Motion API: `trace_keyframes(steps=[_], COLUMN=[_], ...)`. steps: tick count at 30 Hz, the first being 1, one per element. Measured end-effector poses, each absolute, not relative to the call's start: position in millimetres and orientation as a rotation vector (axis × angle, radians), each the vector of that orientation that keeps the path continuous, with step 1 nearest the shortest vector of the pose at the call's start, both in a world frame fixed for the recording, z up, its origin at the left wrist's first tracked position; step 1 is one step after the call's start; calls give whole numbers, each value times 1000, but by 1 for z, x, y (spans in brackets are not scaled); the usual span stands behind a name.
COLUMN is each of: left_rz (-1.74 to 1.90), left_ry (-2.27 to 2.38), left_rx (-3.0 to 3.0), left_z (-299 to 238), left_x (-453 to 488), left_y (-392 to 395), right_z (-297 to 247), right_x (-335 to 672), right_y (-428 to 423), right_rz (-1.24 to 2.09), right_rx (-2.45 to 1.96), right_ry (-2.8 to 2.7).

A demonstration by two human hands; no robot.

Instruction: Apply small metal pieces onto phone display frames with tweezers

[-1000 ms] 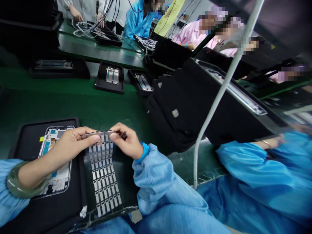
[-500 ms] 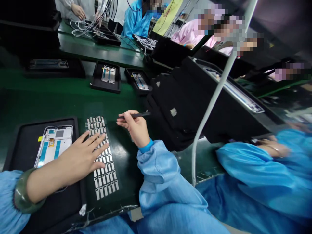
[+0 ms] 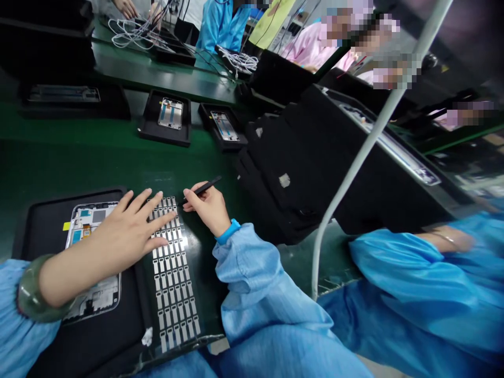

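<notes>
My left hand (image 3: 126, 233) lies flat with spread fingers on a sheet of small grey stickers (image 3: 175, 278) at the near edge of the green bench. My right hand (image 3: 207, 207) pinches black tweezers (image 3: 200, 189) whose tip touches the sheet's top right corner. Left of the sheet, a phone frame (image 3: 88, 223) rests in a black tray (image 3: 43, 226), partly hidden under my left wrist.
Two more black trays with phone frames (image 3: 167, 114) (image 3: 223, 126) sit farther back on the green belt (image 3: 79, 157). A large black machine (image 3: 334, 168) and a white hose (image 3: 354, 163) stand to the right. A co-worker's blue sleeve (image 3: 413, 262) is at the right; other people work behind.
A second ago both hands held a strip above the sheet. My left hand then went flat on the sheet, and my right hand brought the tweezers down to the sheet's top corner.
</notes>
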State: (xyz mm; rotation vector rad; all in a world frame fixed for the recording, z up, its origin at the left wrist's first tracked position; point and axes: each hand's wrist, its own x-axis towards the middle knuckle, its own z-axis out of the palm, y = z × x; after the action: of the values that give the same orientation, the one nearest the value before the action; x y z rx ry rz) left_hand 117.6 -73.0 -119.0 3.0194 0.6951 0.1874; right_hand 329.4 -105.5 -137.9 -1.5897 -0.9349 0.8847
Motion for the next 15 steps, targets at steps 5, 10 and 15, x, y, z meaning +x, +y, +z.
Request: trace_keyframes(steps=[5, 10, 15], left_rz=[112, 140, 168], left_ry=[679, 692, 710], left_rx=[2976, 2938, 2888], left_z=[-129, -129, -129], left_x=[115, 116, 116], left_y=[-62, -64, -64], right_z=[-141, -141, -139], right_x=[326, 323, 323], right_y=[-101, -99, -98], right_rz=[918, 936, 943], right_rx=[-1567, -1564, -1563], right_ry=[-927, -908, -862])
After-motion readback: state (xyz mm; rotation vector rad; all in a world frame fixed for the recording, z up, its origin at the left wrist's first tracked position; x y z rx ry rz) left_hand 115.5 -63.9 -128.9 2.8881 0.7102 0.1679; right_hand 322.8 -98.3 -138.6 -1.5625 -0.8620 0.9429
